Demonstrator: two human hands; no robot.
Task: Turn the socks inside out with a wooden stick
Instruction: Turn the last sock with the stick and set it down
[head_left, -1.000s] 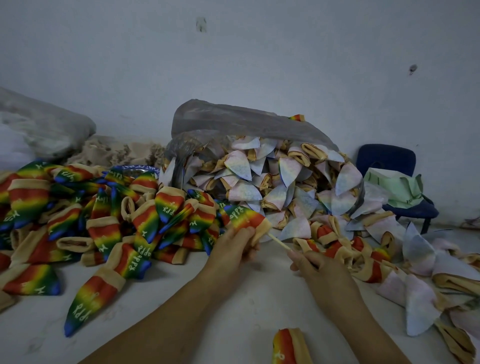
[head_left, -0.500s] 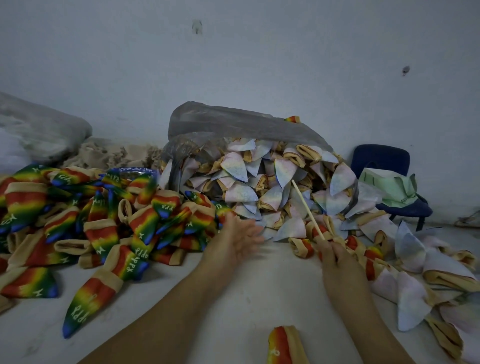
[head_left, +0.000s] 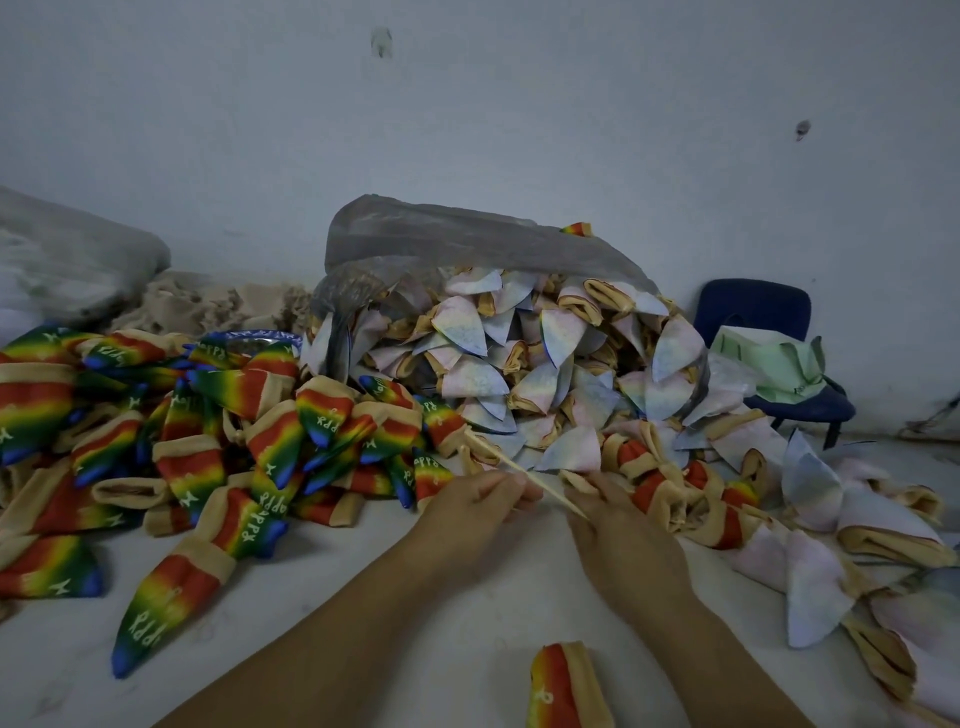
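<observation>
Vs half a sec ago: the wooden stick (head_left: 501, 458) has swung from pointing up-right over the pale heap to slanting up-left. The left hand (head_left: 467, 506), then spread and free, has closed in on the shaft.

Now: the stick's long axis runs lower right to upper left, near centre of frame. Its near end is in the right hand (head_left: 623, 540), seen from the back w/ fingers curled round it. Left fingers are curled together, tips against the mid-shaft; can't tell if they pinch or only touch. The far tip ends at the tan cuff of a rainbow sock (head_left: 441, 421) on the edge of the rainbow pile (head_left: 270, 415), which fills the left half of frame. Whether the tip is inside that cuff, can't tell.

Unturned stock: pale socks (head_left: 519, 374) spill from the plastic bag (head_left: 441, 234), centre to right of frame, w/ more down the right edge. A loose tan cuff (head_left: 574, 478) lies just beyond the right fingertips.

Judgement: the next sock prob comes from the pale side, i.e. right of & above the hands, opposite to where the tip points. The right hand is nearer it; the left is nearer the done pile. The stick likely has to swing back right, or a sock be brought over to the tip.
</observation>
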